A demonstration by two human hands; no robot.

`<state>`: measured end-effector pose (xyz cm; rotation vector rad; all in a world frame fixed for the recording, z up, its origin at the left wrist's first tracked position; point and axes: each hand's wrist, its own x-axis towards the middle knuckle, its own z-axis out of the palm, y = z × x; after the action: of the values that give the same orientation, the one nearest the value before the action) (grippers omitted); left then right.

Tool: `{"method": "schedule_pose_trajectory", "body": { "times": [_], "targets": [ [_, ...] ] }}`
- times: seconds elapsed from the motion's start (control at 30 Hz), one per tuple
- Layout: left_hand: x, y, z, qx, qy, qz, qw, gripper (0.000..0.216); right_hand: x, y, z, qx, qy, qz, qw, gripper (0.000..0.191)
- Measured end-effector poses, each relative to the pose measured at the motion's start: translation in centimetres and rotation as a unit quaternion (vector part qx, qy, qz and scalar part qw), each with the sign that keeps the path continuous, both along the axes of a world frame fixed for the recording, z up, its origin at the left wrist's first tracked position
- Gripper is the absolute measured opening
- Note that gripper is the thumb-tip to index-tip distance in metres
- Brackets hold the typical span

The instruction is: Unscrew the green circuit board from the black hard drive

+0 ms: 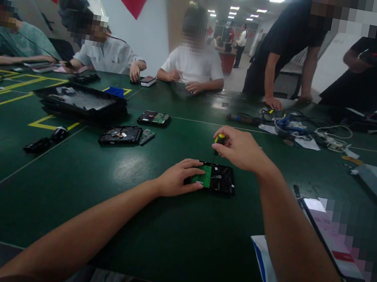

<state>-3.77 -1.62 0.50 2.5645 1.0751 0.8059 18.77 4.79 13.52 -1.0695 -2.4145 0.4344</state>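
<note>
Head view: a screwdriver (220,139) is held by its yellow-and-black handle in the right hand (240,146), pinched between thumb and fingers, with the shaft nearly upright, presumably so that force is directed straight down. Below this grip, the hard drive (224,180) is laid flat on the green table (142,235), its circuit board (206,179) turned upward, by which access from above is given. Whether the shaft's tip is seated in a screw cannot be told. Left of the grip and somewhat nearer the body, the left hand (178,178) is placed with fingers spread over the board and thumb along the near edge, probably so that turning is resisted. Farther left and beyond, two other drives (154,118) and a loose board (147,137) are set well apart from the grip, by which elbow room seems to be afforded.
</note>
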Motion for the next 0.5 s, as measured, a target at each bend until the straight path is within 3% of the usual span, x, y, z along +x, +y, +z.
{"method": "schedule_pose_trajectory", "body": {
  "times": [0.27, 0.5],
  "targets": [
    [-0.28, 0.1, 0.36, -0.051, -0.023, -0.002, 0.998, 0.051, 0.13, -0.64, 0.56, -0.022, 0.01, 0.053, 0.998, 0.025],
    [-0.31, 0.22, 0.29, -0.064, -0.01, 0.033, 0.997, 0.069, 0.21, -0.66, 0.82, -0.058, 0.008, 0.064, 0.996, 0.027]
  ]
}}
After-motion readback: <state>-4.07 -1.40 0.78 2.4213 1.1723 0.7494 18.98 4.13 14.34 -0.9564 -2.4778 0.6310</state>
